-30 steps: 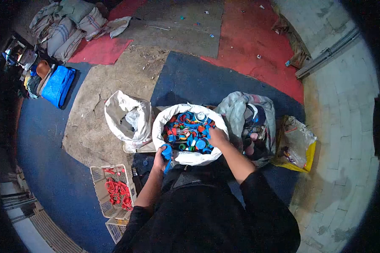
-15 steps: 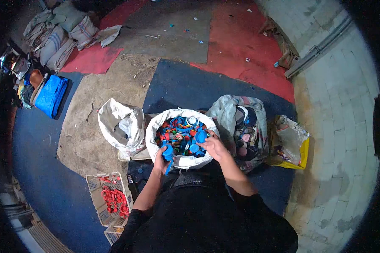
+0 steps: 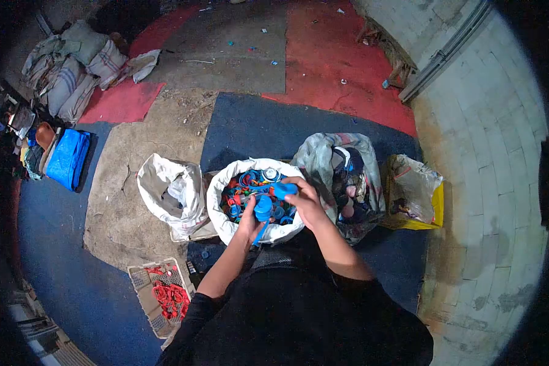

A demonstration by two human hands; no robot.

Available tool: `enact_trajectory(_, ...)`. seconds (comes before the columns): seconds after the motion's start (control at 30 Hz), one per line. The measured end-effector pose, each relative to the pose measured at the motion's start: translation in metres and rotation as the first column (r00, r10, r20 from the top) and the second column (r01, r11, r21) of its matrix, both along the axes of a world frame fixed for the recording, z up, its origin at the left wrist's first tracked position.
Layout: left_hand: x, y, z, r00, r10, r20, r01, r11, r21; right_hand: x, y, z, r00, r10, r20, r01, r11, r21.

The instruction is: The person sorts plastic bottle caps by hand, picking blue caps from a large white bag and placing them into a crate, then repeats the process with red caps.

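Observation:
My left hand (image 3: pixel 248 227) grips a blue plastic cap (image 3: pixel 263 208) with a blue strip hanging below it. Close by on the right, my right hand (image 3: pixel 306 204) has its fingers closed around another blue cap (image 3: pixel 284 191). Both hands are over a white sack (image 3: pixel 218 221) with a rolled rim. Inside it lie many mixed plastic caps (image 3: pixel 244 181), mostly blue and red, plus a round white lid (image 3: pixel 271 174). The hands and their caps hide part of the contents.
A white sack (image 3: pixel 154 201) stands to the left, a grey-green sack (image 3: pixel 311 155) with dark items to the right. Beyond it is a yellow-sided bag (image 3: pixel 438 207) near the block wall. A crate (image 3: pixel 141 280) of red pieces sits lower left; a blue folded tarp (image 3: pixel 69 160) lies farther off.
My left hand has moved right and up with its blue cap, closer to my right hand. The right hand's cap has shifted slightly left and turned. The camera view has moved slightly.

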State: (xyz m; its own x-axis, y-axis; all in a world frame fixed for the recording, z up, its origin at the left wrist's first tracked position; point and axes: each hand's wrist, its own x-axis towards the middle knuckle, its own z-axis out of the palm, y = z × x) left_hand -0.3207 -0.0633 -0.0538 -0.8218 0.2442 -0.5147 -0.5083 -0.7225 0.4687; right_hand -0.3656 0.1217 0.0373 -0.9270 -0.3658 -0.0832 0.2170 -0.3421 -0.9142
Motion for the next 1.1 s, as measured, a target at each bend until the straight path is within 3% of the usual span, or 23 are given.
enact_trajectory(0.03,0.001,0.001,0.006,1.000,-0.013,0.010,0.013,0.999,-0.044,0.002,-0.006,0.009,0.993,0.014,-0.114,0.005,0.988,0.157)
enact_trajectory(0.07,0.002,0.002,0.012,0.999,-0.024,0.022,0.026,0.996,-0.088,0.002,-0.014,0.000,0.971,0.029,-0.237,0.018,0.981,0.194)
enact_trajectory(0.1,0.004,0.003,0.022,0.999,-0.034,0.034,0.038,0.991,-0.130,0.004,-0.020,0.010,0.878,0.101,-0.469,0.105,0.913,0.393)
enact_trajectory(0.17,0.004,0.004,0.035,0.999,0.032,0.012,-0.032,0.999,-0.034,0.011,-0.030,0.002,0.768,0.336,-0.545,0.110,0.770,0.629)
enact_trajectory(0.23,0.007,0.001,0.034,0.988,0.154,-0.025,-0.148,0.976,0.160,0.022,-0.044,0.002,0.812,0.329,-0.481,0.079,0.756,0.650)
enact_trajectory(0.3,0.015,-0.003,0.028,0.980,0.197,-0.025,-0.191,0.967,0.171,0.028,-0.053,0.003,0.823,0.329,-0.464,0.086,0.734,0.674)
enact_trajectory(0.4,0.031,-0.011,0.013,0.964,0.263,-0.030,-0.256,0.955,0.148,0.032,-0.064,-0.013,0.789,0.348,-0.506,0.032,0.799,0.600)
enact_trajectory(0.43,0.033,-0.013,0.013,0.945,0.316,-0.085,-0.309,0.947,0.083,0.034,-0.066,-0.020,0.829,0.365,-0.423,-0.063,0.814,0.577)
enact_trajectory(0.5,0.044,-0.026,-0.003,0.944,0.288,-0.162,-0.308,0.945,-0.112,0.037,-0.068,-0.040,0.940,0.325,-0.104,-0.282,0.912,0.298)
enact_trajectory(0.53,0.050,-0.027,0.002,0.903,0.329,-0.276,-0.402,0.873,-0.276,0.042,-0.074,-0.042,0.966,0.248,0.075,-0.258,0.950,0.175)
enact_trajectory(0.6,0.061,-0.032,0.009,0.865,0.273,-0.421,-0.485,0.672,-0.560,0.055,-0.100,-0.036,0.973,0.089,0.214,-0.093,0.996,0.006)
enact_trajectory(0.67,0.074,-0.041,0.029,0.830,0.154,-0.537,-0.555,0.330,-0.763,0.067,-0.119,-0.029,0.943,0.009,0.333,-0.008,1.000,-0.004)
enact_trajectory(0.77,0.090,-0.045,0.025,0.743,0.467,-0.479,-0.669,0.491,-0.558,0.076,-0.133,-0.052,0.891,0.006,0.454,-0.043,0.997,0.072)
enact_trajectory(0.8,0.096,-0.047,0.017,0.748,0.430,-0.505,-0.662,0.436,-0.610,0.074,-0.132,-0.071,0.904,0.097,0.416,-0.110,0.994,0.009)
enact_trajectory(0.9,0.121,-0.048,0.014,0.764,0.333,-0.552,-0.620,0.143,-0.771,0.072,-0.145,-0.040,0.793,0.273,0.544,-0.235,0.962,-0.139)
enact_trajectory(0.97,0.134,-0.034,0.011,0.748,0.461,-0.478,-0.612,0.199,-0.766,0.068,-0.146,-0.074,0.748,0.410,0.522,-0.361,0.911,-0.198)
enact_trajectory(1.1,0.170,-0.002,0.020,0.643,0.647,-0.411,-0.669,0.212,-0.712,0.088,-0.145,-0.057,0.614,0.563,0.553,-0.540,0.811,-0.226)
